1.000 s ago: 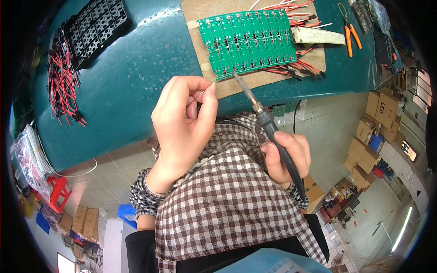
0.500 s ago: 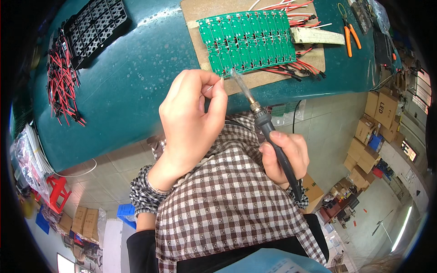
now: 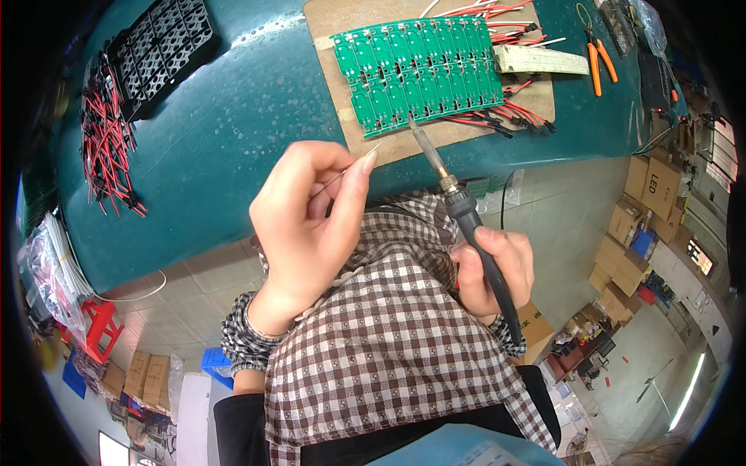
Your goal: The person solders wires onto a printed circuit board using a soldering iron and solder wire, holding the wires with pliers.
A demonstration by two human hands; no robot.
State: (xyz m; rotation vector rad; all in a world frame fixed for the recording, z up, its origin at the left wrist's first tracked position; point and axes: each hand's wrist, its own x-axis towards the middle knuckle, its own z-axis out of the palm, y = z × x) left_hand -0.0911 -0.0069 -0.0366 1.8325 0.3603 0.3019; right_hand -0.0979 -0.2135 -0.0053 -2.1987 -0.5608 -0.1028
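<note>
My left hand [image 3: 307, 217] pinches a thin solder wire [image 3: 375, 148] between thumb and forefinger, its end pointing up toward the board and apart from it. Wrapped round the dark handle of a soldering iron [image 3: 464, 208] is my right hand [image 3: 501, 272]. The iron's tip is at the near edge of a green circuit board panel [image 3: 423, 74]; whether it touches cannot be told. This panel is made of several joined small boards and lies on a brown board [image 3: 342, 97]. A pale strip-like block [image 3: 542, 60] rests against the panel's right edge.
Red, white and black wires [image 3: 528, 115] stick out around the panel. Orange-handled pliers [image 3: 597, 66] lie to its right on the green tabletop [image 3: 210, 163]. At the left are a black grid tray [image 3: 163, 50] and a heap of red-black wires [image 3: 105, 144].
My left hand has drawn back toward me and left, taking the solder wire away from the panel. The iron has shifted slightly right along the near edge. The panel has moved slightly left.
</note>
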